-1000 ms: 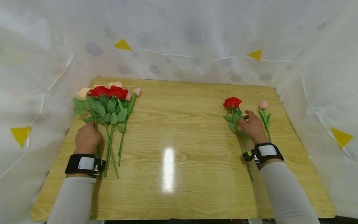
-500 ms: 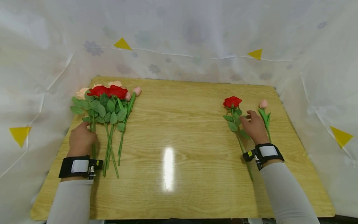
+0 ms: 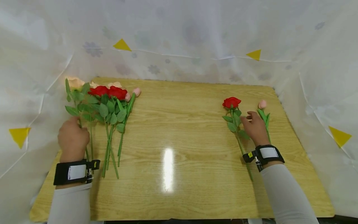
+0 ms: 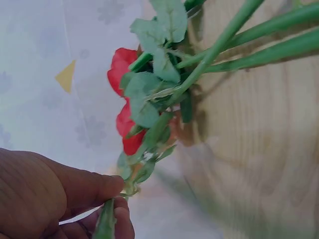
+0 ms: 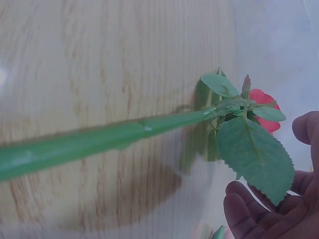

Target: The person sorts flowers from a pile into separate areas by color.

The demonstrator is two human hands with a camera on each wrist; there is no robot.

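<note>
Head view: my left hand (image 3: 73,138) pinches the slim green stem (image 3: 87,153) of a peach-coloured leafy rose (image 3: 75,83), left of two full red roses (image 3: 117,92) on the pale wooden table (image 3: 181,130); my right hand (image 3: 254,127) is between a single red rose (image 3: 231,102) and a pink tulip (image 3: 262,104).

Left wrist: my thumb (image 4: 94,188) and fingers grip that stem.

Right wrist: my loosely curved fingers (image 5: 242,211) are beside a serrated green leaf (image 5: 256,154); contact is unclear.

We see pale grey sleeves (image 3: 71,203) and two black wrist straps (image 3: 61,173), each strap bearing a white patch (image 3: 77,172) and a small black camera (image 3: 246,157) (yellow-marked, with a silver-and-black plug (image 3: 258,162) just beside it).
</note>
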